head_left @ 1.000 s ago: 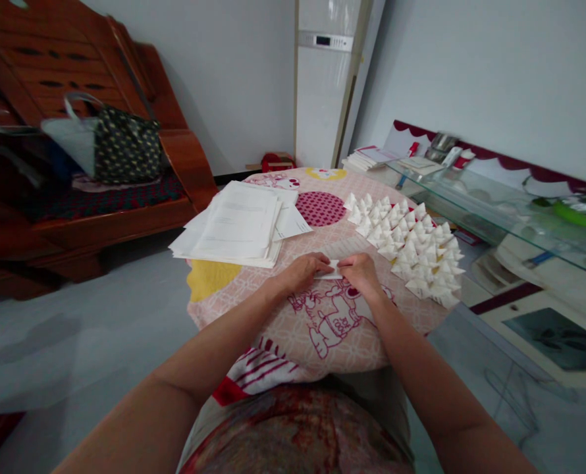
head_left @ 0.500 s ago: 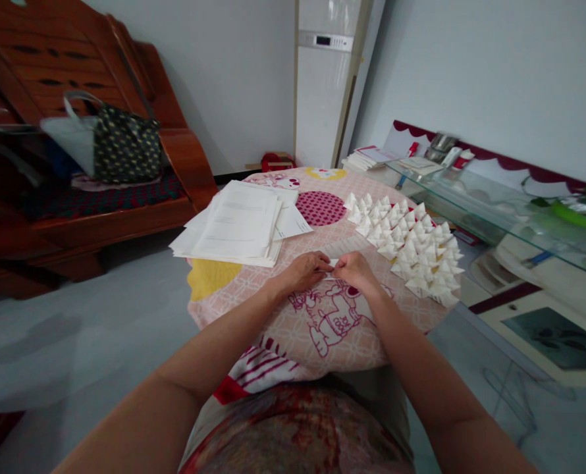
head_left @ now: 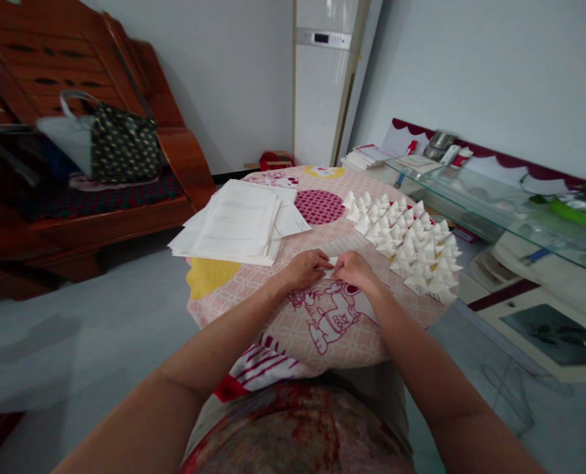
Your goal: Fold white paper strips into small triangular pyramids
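A small folded piece of white paper (head_left: 330,263) lies on the patterned tablecloth (head_left: 278,316), mostly covered by fingers. My left hand (head_left: 307,268) is closed on its left side, fingertips pressed to the paper. From the right, my right hand (head_left: 353,268) pinches the other side, close to the left fingertips. Several folded white paper pieces with pointed tips (head_left: 406,240) stand in rows to the right of my hands. At the left, a stack of white paper sheets (head_left: 238,220) lies on the cloth, some sheets askew and faintly printed.
A glass shelf (head_left: 495,204) with cups and a green dish runs along the right wall. Left of the round table stands a wooden bench (head_left: 184,164) with a dark patterned bag (head_left: 125,145). A tall white cabinet-like unit (head_left: 320,99) rises behind.
My right hand has shifted slightly left toward my left fingertips, and less of the folded paper shows. The view has moved a little. The sheets and pointed pieces stay put.
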Demonstrator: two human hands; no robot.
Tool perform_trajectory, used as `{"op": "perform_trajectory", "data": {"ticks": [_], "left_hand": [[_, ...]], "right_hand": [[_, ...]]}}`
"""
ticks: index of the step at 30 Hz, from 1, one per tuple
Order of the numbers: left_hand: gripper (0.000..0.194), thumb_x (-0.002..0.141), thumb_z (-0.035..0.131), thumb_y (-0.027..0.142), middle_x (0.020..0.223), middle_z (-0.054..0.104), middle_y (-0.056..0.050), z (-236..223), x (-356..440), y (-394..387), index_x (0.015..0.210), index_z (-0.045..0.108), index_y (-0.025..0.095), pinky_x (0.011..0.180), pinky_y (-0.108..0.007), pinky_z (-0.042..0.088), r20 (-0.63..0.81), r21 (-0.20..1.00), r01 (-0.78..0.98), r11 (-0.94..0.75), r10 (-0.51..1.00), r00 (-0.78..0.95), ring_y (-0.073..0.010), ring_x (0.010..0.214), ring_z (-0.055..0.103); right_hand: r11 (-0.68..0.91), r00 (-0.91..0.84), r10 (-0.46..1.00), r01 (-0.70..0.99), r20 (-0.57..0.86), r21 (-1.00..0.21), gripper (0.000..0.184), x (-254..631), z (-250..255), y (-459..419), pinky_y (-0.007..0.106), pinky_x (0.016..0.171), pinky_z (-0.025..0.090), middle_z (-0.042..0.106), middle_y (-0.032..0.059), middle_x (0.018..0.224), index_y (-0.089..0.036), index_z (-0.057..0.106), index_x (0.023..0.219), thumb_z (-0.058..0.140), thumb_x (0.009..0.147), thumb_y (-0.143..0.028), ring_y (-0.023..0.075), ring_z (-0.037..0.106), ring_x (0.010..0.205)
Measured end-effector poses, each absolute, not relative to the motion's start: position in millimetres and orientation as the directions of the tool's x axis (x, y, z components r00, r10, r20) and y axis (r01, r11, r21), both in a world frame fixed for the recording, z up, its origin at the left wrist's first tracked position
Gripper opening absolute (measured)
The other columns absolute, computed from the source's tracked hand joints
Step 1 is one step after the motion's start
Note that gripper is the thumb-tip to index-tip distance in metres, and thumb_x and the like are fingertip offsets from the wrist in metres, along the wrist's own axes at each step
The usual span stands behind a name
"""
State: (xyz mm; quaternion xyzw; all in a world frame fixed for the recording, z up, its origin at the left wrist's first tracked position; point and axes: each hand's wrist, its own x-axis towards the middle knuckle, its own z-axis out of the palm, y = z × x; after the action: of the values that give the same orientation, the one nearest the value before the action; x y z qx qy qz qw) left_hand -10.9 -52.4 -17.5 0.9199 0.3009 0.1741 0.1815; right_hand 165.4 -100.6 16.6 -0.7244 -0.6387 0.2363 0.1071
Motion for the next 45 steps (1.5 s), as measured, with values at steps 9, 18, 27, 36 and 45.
{"op": "perform_trajectory", "data": {"ticks": [9, 18, 27, 36, 45], "left_hand": [[0.039, 0.083, 0.063, 0.013, 0.128, 0.070, -0.005, -15, -11, -52, 0.117, 0.078, 0.025, 0.103, -0.033, 0.052, 0.181, 0.459, 0.510, -0.728, 0.638, 0.748, -0.0213, 0.111, 0.068], [0.037, 0.078, 0.064, 0.012, 0.113, 0.072, -0.008, -12, -4, -63, 0.111, 0.079, 0.018, 0.093, -0.031, 0.053, 0.179, 0.563, 0.548, -0.618, 0.739, 0.649, -0.0203, 0.098, 0.068], [0.041, 0.070, 0.064, 0.008, 0.104, 0.070, -0.008, -18, -3, -62, 0.108, 0.078, 0.015, 0.089, -0.032, 0.054, 0.189, 0.589, 0.558, -0.584, 0.771, 0.607, -0.0203, 0.092, 0.064], [0.062, 0.065, 0.056, 0.003, 0.140, 0.063, -0.007, -16, -27, -43, 0.121, 0.075, 0.023, 0.112, -0.041, 0.045, 0.111, 0.592, 0.433, -0.680, 0.601, 0.791, -0.0262, 0.127, 0.060], [0.060, 0.071, 0.049, 0.002, 0.133, 0.070, -0.008, -6, -59, -30, 0.125, 0.069, 0.017, 0.103, -0.034, 0.051, 0.123, 0.711, 0.281, -0.645, 0.507, 0.853, -0.0212, 0.120, 0.066]], "right_hand": [[-0.331, 0.154, 0.937, 0.669, -0.312, -0.665, 0.010, 190, 12, -104, 0.017, 0.040, 0.031, 0.054, -0.0038, 0.044, -0.013, 0.067, 0.073, 0.062, 0.073, -0.005, 0.0083, 0.049, 0.037], [-0.203, 0.125, 0.978, 0.766, -0.168, -0.610, 0.010, 176, 7, -104, 0.019, 0.046, 0.038, 0.059, -0.0017, 0.051, -0.013, 0.069, 0.072, 0.078, 0.072, -0.018, 0.0098, 0.055, 0.044], [-0.187, 0.125, 0.981, 0.814, -0.148, -0.550, 0.010, 177, 4, -102, 0.020, 0.051, 0.040, 0.066, 0.0016, 0.059, -0.013, 0.072, 0.075, 0.079, 0.073, -0.020, 0.0116, 0.060, 0.052], [-0.210, 0.104, 0.973, 0.765, -0.206, -0.608, 0.011, 179, 4, -99, 0.019, 0.045, 0.037, 0.060, -0.0016, 0.050, -0.012, 0.069, 0.072, 0.079, 0.072, -0.016, 0.0091, 0.053, 0.042], [-0.244, 0.123, 0.968, 0.674, -0.220, -0.698, 0.010, 181, 3, -102, 0.017, 0.041, 0.037, 0.058, -0.0043, 0.046, -0.012, 0.069, 0.077, 0.076, 0.070, -0.011, 0.0090, 0.053, 0.038]]}}
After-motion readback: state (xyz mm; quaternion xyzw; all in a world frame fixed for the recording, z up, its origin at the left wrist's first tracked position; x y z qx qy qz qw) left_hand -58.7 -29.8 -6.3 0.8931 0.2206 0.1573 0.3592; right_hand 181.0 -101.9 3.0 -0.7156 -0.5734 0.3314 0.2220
